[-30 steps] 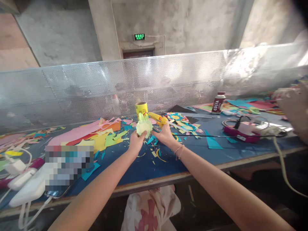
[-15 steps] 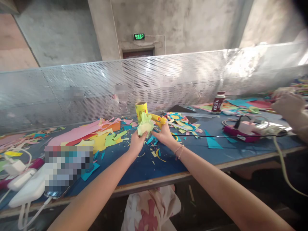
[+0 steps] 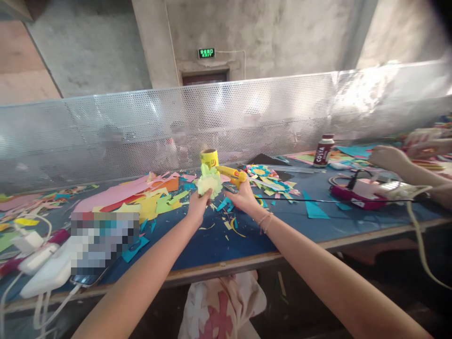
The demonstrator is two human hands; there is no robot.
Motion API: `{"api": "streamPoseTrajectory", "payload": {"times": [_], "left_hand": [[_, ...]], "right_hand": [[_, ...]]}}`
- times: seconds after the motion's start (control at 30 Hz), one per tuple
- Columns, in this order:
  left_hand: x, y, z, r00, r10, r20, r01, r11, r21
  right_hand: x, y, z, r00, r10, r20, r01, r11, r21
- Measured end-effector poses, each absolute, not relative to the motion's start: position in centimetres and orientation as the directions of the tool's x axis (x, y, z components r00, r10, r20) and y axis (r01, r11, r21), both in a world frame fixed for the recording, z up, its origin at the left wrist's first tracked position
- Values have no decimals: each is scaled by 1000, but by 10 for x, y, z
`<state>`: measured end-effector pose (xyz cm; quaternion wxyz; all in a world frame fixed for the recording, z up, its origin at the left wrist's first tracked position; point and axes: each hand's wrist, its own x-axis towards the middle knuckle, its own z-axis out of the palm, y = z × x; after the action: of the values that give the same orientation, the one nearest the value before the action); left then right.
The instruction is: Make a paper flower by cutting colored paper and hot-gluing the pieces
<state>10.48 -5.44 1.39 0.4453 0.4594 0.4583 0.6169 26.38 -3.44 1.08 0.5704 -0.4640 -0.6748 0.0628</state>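
Observation:
My left hand pinches a pale green paper flower with ruffled petals, held above the table in front of a yellow tape roll. Just to the right, my right hand is closed around a yellow and orange hot glue gun. Its nozzle points left toward the roll, and the palm hides its grip. A small dark piece shows beside the right thumb; I cannot tell what it is. From behind this hand a black cord runs right. The flower and my right fingertips are apart.
Paper scraps lie to the left, near a phone and a white charger. Behind the glue gun is a colourful paper wreath. On the right stand a bottle and a purple power strip. Another person's hand reaches in.
My left hand has drawn the flower slightly left, away from my right hand, and turned it to show more of its face. The other person's hand has come further in from the right.

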Motion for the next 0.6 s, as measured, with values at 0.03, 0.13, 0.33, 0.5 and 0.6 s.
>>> {"api": "streamPoseTrajectory", "payload": {"times": [0.03,0.13,0.33,0.5,0.6], "left_hand": [[103,-53,15,-197,976,93,-218,-136,966],[97,-49,21,-213,976,-36,-441,-63,895],[86,-47,30,-201,977,-72,-579,-59,813],[77,-45,31,-181,975,-125,-526,11,851],[73,-42,31,-182,975,-129,-513,18,858]], "right_hand": [[264,-33,10,92,703,705,561,549,-620],[266,-30,6,109,697,709,588,530,-611],[267,-34,6,125,682,720,654,489,-577],[267,-37,8,86,654,752,725,477,-498],[269,-35,6,64,630,774,759,473,-448]]}}
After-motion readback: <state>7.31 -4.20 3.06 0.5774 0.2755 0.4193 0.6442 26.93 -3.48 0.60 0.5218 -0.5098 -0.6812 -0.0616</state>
